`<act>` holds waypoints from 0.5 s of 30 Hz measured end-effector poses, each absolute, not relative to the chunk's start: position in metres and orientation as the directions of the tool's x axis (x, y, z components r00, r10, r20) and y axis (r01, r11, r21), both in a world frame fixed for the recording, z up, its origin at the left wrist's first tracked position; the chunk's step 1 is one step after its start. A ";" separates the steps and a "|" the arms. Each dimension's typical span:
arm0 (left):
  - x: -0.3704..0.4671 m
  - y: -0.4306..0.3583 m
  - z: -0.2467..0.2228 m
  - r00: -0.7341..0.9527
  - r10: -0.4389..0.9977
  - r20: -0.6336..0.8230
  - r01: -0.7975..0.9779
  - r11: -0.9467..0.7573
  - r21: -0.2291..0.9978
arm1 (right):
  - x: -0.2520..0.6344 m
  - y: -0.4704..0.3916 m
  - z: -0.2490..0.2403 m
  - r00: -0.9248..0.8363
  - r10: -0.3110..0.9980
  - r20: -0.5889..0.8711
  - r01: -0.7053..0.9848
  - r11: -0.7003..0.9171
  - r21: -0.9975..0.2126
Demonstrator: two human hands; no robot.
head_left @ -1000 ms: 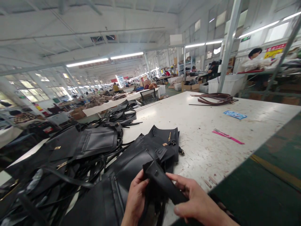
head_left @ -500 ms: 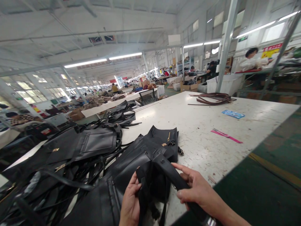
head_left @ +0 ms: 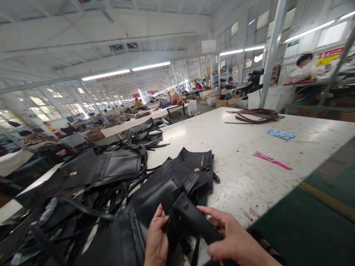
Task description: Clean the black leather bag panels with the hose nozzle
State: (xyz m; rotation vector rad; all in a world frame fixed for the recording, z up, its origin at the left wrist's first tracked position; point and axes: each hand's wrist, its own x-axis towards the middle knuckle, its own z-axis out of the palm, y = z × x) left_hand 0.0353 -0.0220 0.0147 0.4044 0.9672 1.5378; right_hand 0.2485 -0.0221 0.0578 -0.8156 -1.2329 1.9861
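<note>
Black leather bags (head_left: 155,195) lie overlapping along the left side of the white table (head_left: 199,133). My left hand (head_left: 157,236) pinches a dark piece of a bag, its fingertips partly behind the black material. On the right, my right hand (head_left: 230,231) is closed round a wide black strap (head_left: 194,218), with the thumb on the near side. The strap slants from between my hands down to the right. Narrow straps hang below, between the hands.
Brown straps (head_left: 255,115) lie at the table's far end, with a blue card (head_left: 280,134) and pink-handled scissors or tweezers (head_left: 272,161) nearer. More black bags (head_left: 119,166) are piled left. People sit at distant workbenches.
The wide strap's upper end has come down and lies lower, nearer my left hand. My right hand has moved slightly downward. The view has turned a little to the left.
</note>
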 end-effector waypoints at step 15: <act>0.051 -0.026 0.002 -0.277 0.947 -0.161 -0.333 0.063 0.941 | 0.232 -0.024 0.069 -0.592 0.803 -0.065 -0.260 -0.267 -0.928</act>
